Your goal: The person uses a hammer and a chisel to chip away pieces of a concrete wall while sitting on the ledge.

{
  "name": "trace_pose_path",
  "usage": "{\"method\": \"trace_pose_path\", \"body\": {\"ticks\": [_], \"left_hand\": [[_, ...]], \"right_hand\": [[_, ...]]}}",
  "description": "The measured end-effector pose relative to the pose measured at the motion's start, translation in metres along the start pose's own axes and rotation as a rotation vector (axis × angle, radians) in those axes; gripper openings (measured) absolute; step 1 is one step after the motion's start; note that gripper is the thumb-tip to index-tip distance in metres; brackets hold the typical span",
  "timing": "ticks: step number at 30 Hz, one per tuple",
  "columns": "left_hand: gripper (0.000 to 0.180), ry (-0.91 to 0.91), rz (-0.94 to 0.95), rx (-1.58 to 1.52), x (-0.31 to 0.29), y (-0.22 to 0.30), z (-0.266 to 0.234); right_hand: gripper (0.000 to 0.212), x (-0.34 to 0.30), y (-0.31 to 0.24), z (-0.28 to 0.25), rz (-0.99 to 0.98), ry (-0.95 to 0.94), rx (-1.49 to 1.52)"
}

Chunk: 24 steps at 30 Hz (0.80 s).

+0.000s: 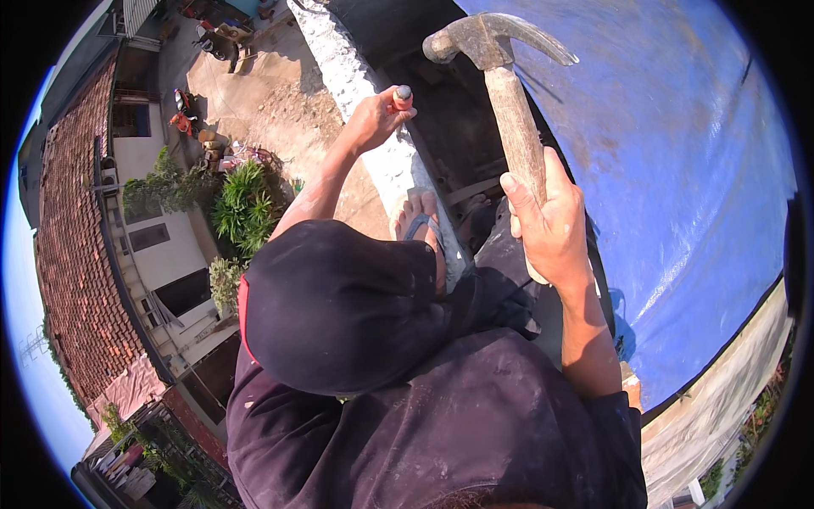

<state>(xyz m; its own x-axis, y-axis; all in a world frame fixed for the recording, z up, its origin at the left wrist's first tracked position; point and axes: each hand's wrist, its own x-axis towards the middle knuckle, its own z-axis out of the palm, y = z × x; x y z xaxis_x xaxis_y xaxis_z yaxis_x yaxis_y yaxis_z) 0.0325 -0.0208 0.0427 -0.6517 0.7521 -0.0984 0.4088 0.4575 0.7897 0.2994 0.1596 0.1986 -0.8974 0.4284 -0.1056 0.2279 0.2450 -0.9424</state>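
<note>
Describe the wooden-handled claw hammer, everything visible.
The claw hammer has a worn grey metal head and a scuffed pale wooden handle. It is held head-up in the picture, leaning slightly left: blunt striking face leftward, curved, tapering claw rightward, overlapping a blue sheet. The bare right hand grips the handle's lower part; nothing else visibly touches it.

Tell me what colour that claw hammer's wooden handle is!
The long wooden handle is light tan, clearest in the head view.

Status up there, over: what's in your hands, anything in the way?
Right hand: gripping claw hammer, head raised. Left hand: holding red-gripped tool over rough white ledge. Possibly in the way: sandalled foot on that ledge, close by.
</note>
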Motion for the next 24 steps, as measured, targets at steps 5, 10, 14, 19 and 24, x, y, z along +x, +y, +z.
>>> {"method": "trace_pose_path", "body": {"ticks": [5, 10, 14, 19, 24], "left_hand": [[0.024, 0.052, 0.047, -0.048, 0.003, -0.011, 0.013], [0.025, 0.019, 0.014, -0.008, 0.002, -0.003, 0.011], [0.025, 0.05, 0.056, -0.028, 0.003, -0.011, 0.016], [0.017, 0.02, 0.079, -0.07, -0.001, -0.018, 0.027], [0.019, 0.043, 0.052, -0.1, -0.009, -0.022, 0.011]], "right_hand": [[0.032, 0.011, -0.036, -0.011, -0.075, 0.082, 0.166], [0.032, 0.025, -0.028, 0.01, -0.267, 0.169, 0.235], [0.043, 0.04, 0.031, 0.047, -0.175, 0.071, -0.211], [0.032, 0.036, 0.03, 0.034, -0.105, -0.056, -0.217], [0.033, 0.031, 0.003, 0.044, -0.365, 0.198, 0.111]]}}
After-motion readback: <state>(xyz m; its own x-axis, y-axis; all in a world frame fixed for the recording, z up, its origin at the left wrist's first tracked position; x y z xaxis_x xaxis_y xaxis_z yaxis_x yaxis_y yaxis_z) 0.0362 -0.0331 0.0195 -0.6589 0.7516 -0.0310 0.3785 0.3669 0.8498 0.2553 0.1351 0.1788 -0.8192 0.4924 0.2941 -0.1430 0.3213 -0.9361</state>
